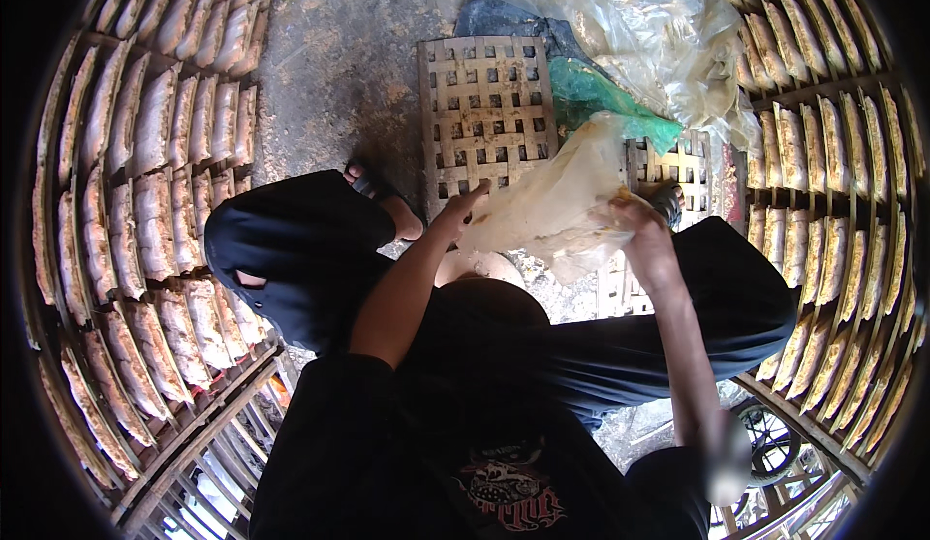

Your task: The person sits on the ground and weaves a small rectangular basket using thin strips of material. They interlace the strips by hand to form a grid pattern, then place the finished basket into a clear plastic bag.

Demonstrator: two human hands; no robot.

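Note:
A cloudy, translucent plastic sheet (pixel 557 201) with brownish bits stuck to it is stretched between my hands, above my lap. I cannot tell whether it is a flat sheet or a bag. At its left edge, my left hand (pixel 461 213) pinches it, one finger pointing away from me. My right hand (pixel 632 216) is closed on its right side, where brown crumbs show near the fingers. Just beyond the sheet lies a slatted lattice board (pixel 489 114) of wood or bamboo on the floor. The sheet partly covers another pale lattice piece (pixel 690 167).
Tall racks of pale slabs with brown edges stand close on my left (pixel 145 211) and right (pixel 823 211). Crumpled clear plastic (pixel 649 27), green plastic (pixel 596 99) and a dark sheet (pixel 513 19) lie ahead. A spoked wheel (pixel 770 438) shows at lower right.

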